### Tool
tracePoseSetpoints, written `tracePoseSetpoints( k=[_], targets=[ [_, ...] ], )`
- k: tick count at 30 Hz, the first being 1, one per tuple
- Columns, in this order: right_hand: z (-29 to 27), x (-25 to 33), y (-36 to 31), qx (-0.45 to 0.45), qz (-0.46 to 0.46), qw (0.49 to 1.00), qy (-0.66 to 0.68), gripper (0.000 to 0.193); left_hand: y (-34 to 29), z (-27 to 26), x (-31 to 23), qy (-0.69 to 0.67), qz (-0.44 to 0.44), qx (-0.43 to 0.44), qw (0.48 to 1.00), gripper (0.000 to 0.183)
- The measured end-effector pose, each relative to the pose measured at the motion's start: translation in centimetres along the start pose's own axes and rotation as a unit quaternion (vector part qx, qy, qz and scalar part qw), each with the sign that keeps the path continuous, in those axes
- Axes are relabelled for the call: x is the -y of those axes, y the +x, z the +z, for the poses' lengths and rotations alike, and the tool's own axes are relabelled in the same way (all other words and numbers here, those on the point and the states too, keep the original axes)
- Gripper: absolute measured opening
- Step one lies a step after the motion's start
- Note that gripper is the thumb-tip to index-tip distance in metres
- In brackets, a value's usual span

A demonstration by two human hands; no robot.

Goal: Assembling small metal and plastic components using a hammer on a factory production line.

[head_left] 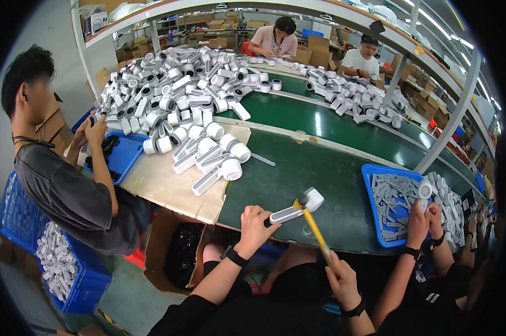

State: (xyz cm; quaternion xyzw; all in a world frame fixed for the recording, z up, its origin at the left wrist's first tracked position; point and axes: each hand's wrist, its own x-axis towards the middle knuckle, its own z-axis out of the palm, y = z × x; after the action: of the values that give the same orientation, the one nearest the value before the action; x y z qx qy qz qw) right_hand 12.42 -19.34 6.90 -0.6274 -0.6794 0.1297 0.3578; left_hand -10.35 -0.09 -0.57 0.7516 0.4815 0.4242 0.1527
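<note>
My left hand (255, 228) is closed around the dark end of a white handheld device (286, 215) with a grey strip along its handle and a round head. It holds the device over the green tabletop (264, 193). My right hand (344, 281) grips a hammer (317, 231) by its yellow handle. The hammer's dark head is at the device, near where handle and round head meet; whether they touch, I cannot tell. Left of my hands, several similar white devices (207, 175) lie on a cardboard sheet (191, 203). A thin grey strip (262, 159) lies beside them.
A large heap of white devices (169, 92) rises at the far left. To the right, a co-worker's hands (421, 221) hold a device by a blue tray (367, 210) of grey strips. Another person (68, 179) works at left, near a blue crate (87, 285). A green conveyor (286, 115) runs behind.
</note>
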Motion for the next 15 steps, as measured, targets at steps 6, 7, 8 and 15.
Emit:
tracePoseSetpoints(
  k=[6,7,8,15],
  targets=[
    [-0.3,-0.3,0.4,-0.051,-0.033,0.998,0.011,0.051,0.0,0.0,0.0,0.002,0.001,0.004,1.000,0.031],
    [-0.1,-0.6,0.3,-0.047,-0.024,0.998,0.023,0.050,0.0,0.0,-0.2,0.004,0.004,0.003,1.000,0.031],
    [-0.1,-0.8,0.4,-0.050,-0.023,0.998,0.025,0.050,-0.1,0.0,-0.3,0.005,0.007,0.001,1.000,0.030],
    [0.5,-2.0,0.7,-0.042,0.009,0.998,0.051,0.048,0.9,0.5,-1.0,-0.052,0.062,0.012,0.997,0.036]
  ],
)
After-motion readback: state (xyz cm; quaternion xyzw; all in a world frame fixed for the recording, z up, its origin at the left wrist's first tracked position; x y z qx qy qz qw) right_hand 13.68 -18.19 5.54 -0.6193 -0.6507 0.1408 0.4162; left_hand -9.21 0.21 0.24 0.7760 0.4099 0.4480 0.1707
